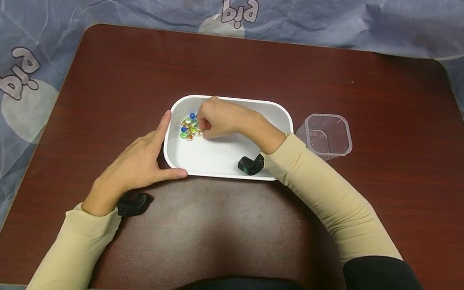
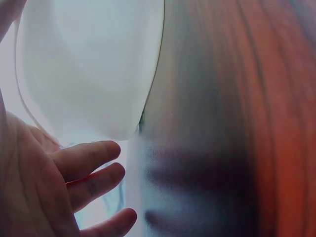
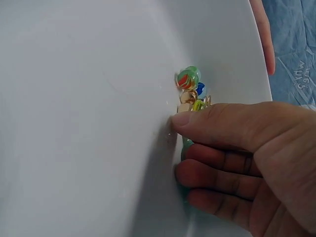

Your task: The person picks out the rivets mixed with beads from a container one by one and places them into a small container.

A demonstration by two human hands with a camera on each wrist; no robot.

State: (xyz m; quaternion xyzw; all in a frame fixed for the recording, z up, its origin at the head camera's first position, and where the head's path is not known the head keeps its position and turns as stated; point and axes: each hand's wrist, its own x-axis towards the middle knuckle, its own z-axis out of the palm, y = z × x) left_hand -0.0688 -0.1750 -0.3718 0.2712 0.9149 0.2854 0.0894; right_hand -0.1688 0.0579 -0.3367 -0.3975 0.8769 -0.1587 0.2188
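A white tray (image 1: pixel 212 157) lies on the table with a cluster of colourful glass marbles (image 1: pixel 184 129) and small gold-coloured pieces near its left end. My right hand (image 1: pixel 224 118) reaches down into the tray beside the cluster, fingers curled. Its thumb and forefinger pinch a small gold-coloured piece (image 3: pixel 185 106), mostly hidden behind the thumb in the right wrist view. Fingers spread, my left hand (image 1: pixel 138 163) rests against the tray's left end, its thumb at the near rim. In the left wrist view, that left hand (image 2: pixel 34 182) stands beside the tray wall (image 2: pixel 94 74).
A clear plastic container (image 1: pixel 328 133) stands just right of the tray, partly behind the right forearm. The brown table (image 1: pixel 411 173) has a patterned blue-grey cloth (image 1: pixel 307 14) around it. Each wrist wears a black device (image 1: pixel 134 205).
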